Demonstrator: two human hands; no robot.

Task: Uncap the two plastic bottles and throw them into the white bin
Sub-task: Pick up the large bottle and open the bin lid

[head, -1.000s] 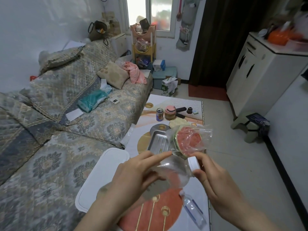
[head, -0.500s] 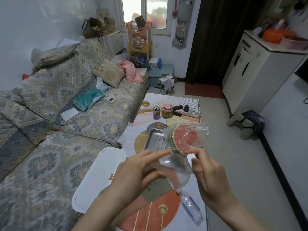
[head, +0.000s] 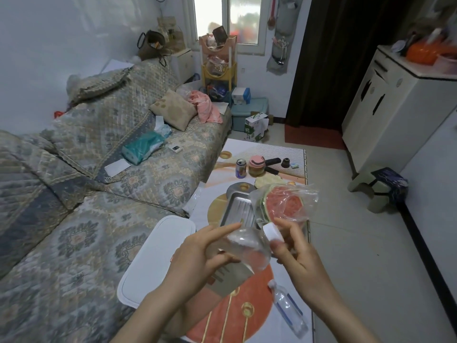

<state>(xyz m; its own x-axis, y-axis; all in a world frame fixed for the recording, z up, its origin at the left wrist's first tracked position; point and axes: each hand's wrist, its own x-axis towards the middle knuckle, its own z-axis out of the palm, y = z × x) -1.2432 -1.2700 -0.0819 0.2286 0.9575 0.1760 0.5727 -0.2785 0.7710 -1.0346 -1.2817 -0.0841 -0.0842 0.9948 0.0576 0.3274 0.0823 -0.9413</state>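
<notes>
White bin (head: 158, 256) sits lower centre, lid shut, left of your hands. Your left hand (head: 197, 258) cradles the clear bottle (head: 244, 246) at centre; your right hand (head: 296, 253) pinches its white cap (head: 272, 232). Second bottle (head: 289, 308) lies capped at lower right.

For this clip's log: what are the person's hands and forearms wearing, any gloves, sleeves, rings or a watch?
Both the left hand and the right hand are bare, with no gloves. No ring, watch or bracelet shows on either. Both forearms are uncovered down to the bottom edge of the picture, so no sleeve is in view. Fingernails look short and unpainted.
</notes>
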